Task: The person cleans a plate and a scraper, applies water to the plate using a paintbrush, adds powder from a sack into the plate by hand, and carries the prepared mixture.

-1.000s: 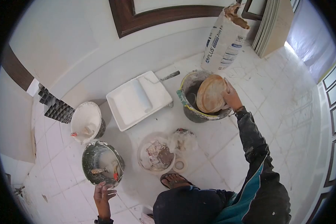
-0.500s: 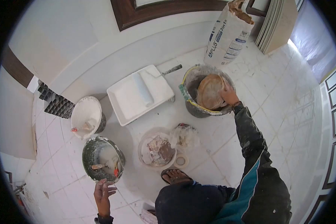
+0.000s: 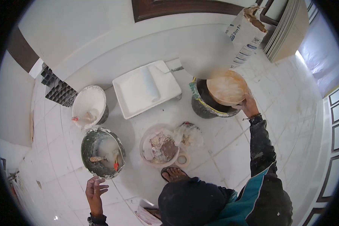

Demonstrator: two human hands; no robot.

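My right hand (image 3: 248,105) grips the edge of a round brown bowl (image 3: 226,88) with whitish smears, tilted over a black bucket (image 3: 205,107) with a yellow handle. The bowl covers part of the bucket's mouth. At lower left, the fingers of my left hand (image 3: 96,190) are on the near rim of a dark green bucket (image 3: 87,150). Inside that bucket are whitish liquid and two tools, one with a wooden handle (image 3: 98,159) and one with a red handle (image 3: 116,165).
Nearby are a white bucket (image 3: 89,98), a paint tray (image 3: 130,107) with a roller (image 3: 150,83), a tub (image 3: 142,147) of crumpled material, a plastic bag (image 3: 190,136) and a tape roll (image 3: 182,159). A torn sack (image 3: 248,41), partly blurred, stands behind; boards (image 3: 288,30) lean right.
My right hand has lifted and tilted the bowl from inside the black bucket to above its rim. My left hand stays at the green bucket's rim. The view has shifted slightly.
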